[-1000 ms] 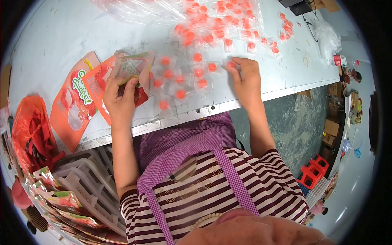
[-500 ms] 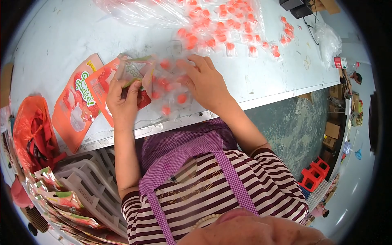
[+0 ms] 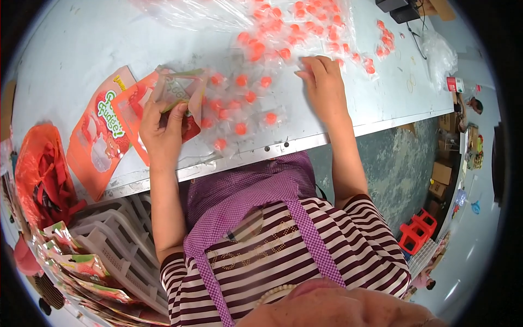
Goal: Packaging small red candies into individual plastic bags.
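Note:
My left hand (image 3: 162, 126) grips a pink-and-green candy pouch (image 3: 192, 124) by its edge, thumb in front. The pouch's mouth gapes toward the upper right. Right beside it lie several individually wrapped red candies (image 3: 241, 80) in clear wrappers, loosely spread near the table's front edge. My right hand (image 3: 325, 90) is farther right, just short of the larger pile of wrapped red candies (image 3: 294, 30). Its thumb stands apart from the bent fingers, and nothing shows between them. Two flat pink pouches, one a printed pouch (image 3: 101, 131), lie left of my left hand.
A clear plastic sheet (image 3: 201, 13) lies under the far pile on the white table (image 3: 376, 95). At the left hang a red plastic bag (image 3: 43, 169) and, below, grey plastic crates (image 3: 117, 240) beside filled pouches (image 3: 87, 267). A red crate (image 3: 418, 231) stands on the floor at right.
My right hand has moved right, away from the pouch and the near candies, toward the larger pile. The near candies now lie more spread out. My left hand keeps hold of the pouch.

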Motion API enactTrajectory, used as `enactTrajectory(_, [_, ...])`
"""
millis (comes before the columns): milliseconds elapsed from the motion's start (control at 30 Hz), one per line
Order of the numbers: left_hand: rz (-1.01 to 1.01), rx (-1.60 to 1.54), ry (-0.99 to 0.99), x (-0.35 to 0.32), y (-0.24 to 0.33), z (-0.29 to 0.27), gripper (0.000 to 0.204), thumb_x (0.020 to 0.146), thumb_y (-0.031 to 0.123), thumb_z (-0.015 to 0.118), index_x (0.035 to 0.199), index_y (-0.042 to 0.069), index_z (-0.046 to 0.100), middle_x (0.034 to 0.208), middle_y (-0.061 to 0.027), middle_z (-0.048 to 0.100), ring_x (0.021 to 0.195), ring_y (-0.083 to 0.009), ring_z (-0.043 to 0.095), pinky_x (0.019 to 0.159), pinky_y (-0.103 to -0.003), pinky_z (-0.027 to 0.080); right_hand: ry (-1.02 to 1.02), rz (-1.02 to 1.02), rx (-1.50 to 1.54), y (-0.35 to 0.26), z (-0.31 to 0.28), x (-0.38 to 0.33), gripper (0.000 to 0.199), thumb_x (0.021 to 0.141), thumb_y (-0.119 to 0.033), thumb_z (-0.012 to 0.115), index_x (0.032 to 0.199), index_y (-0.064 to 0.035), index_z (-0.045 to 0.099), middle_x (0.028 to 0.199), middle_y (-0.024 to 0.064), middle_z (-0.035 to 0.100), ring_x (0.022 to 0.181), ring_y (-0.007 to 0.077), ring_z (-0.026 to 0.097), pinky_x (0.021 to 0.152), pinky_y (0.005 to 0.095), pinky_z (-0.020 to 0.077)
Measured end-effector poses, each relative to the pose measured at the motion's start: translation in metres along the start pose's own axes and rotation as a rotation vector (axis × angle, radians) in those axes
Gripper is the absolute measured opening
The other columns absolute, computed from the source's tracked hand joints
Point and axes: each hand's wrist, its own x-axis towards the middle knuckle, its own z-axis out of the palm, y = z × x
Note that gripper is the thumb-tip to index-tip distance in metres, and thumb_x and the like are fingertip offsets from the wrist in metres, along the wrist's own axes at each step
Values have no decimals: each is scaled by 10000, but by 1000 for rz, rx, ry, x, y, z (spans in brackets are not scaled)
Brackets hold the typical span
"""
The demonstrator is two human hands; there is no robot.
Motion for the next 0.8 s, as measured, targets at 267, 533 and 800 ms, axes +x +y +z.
enactTrajectory(267, [15,-2,11,0,-3,0,101,772,15,672,790,-23,581,897,-58,551,701,-97,521,576,-214,425,11,-115,227,-20,-2,-9,286,755,-111,664,1031,-58,615,1076,117,532,984,274,464,838,347,401])
enactTrajectory(533, [15,28,9,0,-5,0,121,772,30,676,778,-26,569,998,-96,585,713,-107,538,584,-214,431,-23,-203,41,-25,13,19,305,785,-201,636,1063,-77,612,1101,116,537,972,283,475,846,371,367])
enactTrajectory(800, [3,-9,-22,-1,-9,-2,78,805,-18,616,820,-35,541,866,-46,507,745,-98,499,639,-206,406,-67,-173,95,-34,2,-6,340,786,-193,620,1100,-68,589,1112,122,518,961,286,472,854,374,361])
